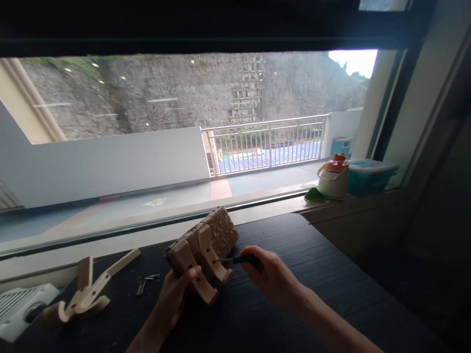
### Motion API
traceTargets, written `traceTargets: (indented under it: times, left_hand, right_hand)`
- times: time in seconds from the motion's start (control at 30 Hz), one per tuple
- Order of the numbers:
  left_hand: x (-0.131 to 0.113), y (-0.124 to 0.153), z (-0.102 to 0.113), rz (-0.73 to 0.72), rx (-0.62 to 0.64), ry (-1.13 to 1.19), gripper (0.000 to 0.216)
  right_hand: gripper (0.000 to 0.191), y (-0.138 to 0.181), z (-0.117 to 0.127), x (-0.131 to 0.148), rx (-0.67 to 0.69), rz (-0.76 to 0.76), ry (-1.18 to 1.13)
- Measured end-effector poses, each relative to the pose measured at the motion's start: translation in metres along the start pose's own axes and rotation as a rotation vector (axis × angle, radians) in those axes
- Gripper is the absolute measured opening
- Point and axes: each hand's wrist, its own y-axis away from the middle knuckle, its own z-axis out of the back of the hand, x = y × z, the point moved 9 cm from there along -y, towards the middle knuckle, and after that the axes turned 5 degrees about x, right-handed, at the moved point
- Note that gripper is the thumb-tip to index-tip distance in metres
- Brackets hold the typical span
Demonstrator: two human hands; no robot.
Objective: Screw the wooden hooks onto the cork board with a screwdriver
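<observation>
My left hand (176,291) grips a tilted brown box-like block (224,228) with a rough, textured face, its thumb pressed on one of two pale curved wooden legs (186,257) set against the block's side. In my right hand (270,274) is a screwdriver (245,259) with a black handle. Its shaft reaches left to a dark hole in the other curved wooden leg (208,247). Whether a screw sits under the tip is too small to tell. Several loose screws (147,280) lie on the dark table (294,260), left of my left hand.
More curved wooden pieces (90,289) are piled at the table's left, beside a white slotted device (25,306). On the windowsill stand a jug with an orange lid (333,176), a green item (318,195) and a teal lidded box (371,176). The window spans the table's far side.
</observation>
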Motion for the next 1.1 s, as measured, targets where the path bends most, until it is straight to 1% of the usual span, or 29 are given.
traceTargets:
  times: [0.07, 0.13, 0.23, 0.43, 0.67, 0.77, 0.97, 1.1]
  left_hand:
    - [0.000, 0.002, -0.001, 0.036, 0.002, 0.062, 0.048]
    - [0.000, 0.003, -0.002, 0.055, -0.002, 0.096, 0.049]
    - [0.000, 0.003, -0.002, 0.060, 0.003, 0.101, 0.048]
    - [0.004, 0.000, -0.002, 0.066, 0.031, 0.129, 0.047]
    - [0.004, 0.001, -0.003, 0.067, 0.038, 0.150, 0.044]
    - [0.005, 0.001, -0.003, 0.067, 0.035, 0.140, 0.043]
    - [0.004, 0.000, -0.003, 0.061, 0.040, 0.136, 0.048]
    - [0.004, 0.001, -0.003, 0.067, 0.048, 0.150, 0.044]
  right_hand:
    - [0.020, 0.004, 0.000, 0.019, -0.039, 0.155, 0.161]
    - [0.018, 0.010, -0.002, 0.035, -0.067, 0.287, 0.273]
    - [0.018, 0.015, -0.007, 0.048, -0.073, 0.382, 0.365]
    - [0.018, 0.017, -0.009, 0.050, -0.090, 0.415, 0.416]
    - [0.018, 0.017, -0.013, 0.051, -0.068, 0.433, 0.415]
    - [0.018, 0.016, -0.013, 0.051, -0.057, 0.427, 0.413]
    - [0.019, 0.014, -0.012, 0.049, -0.042, 0.403, 0.381]
    - [0.020, 0.015, -0.012, 0.046, -0.035, 0.393, 0.366]
